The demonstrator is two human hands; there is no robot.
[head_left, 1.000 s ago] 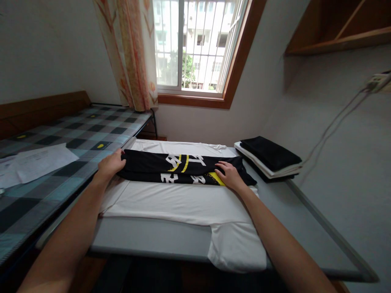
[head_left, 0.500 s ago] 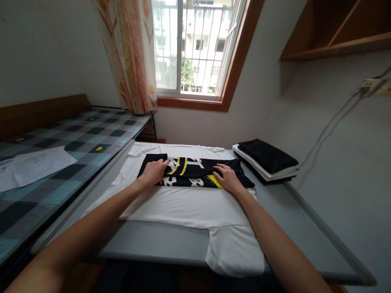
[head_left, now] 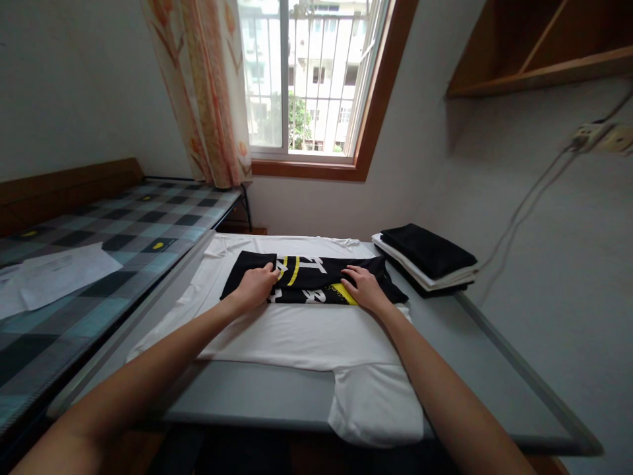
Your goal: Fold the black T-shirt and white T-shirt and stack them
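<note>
A folded black shirt (head_left: 309, 280) (white and yellow print showing) lies at the frame's centre, on a spread white shirt (head_left: 297, 333) covering the grey table (head_left: 257, 396). The left hand (head_left: 257, 287) rests on its left part, fingers curled together; the right hand (head_left: 363, 288) presses flat, fingers slightly spread. A stack of folded clothes (head_left: 425, 257) sits right of centre.

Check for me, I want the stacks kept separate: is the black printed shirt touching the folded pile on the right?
Cannot tell. In the head view the black printed shirt ends close to the folded pile, with no plain gap or contact visible.
</note>
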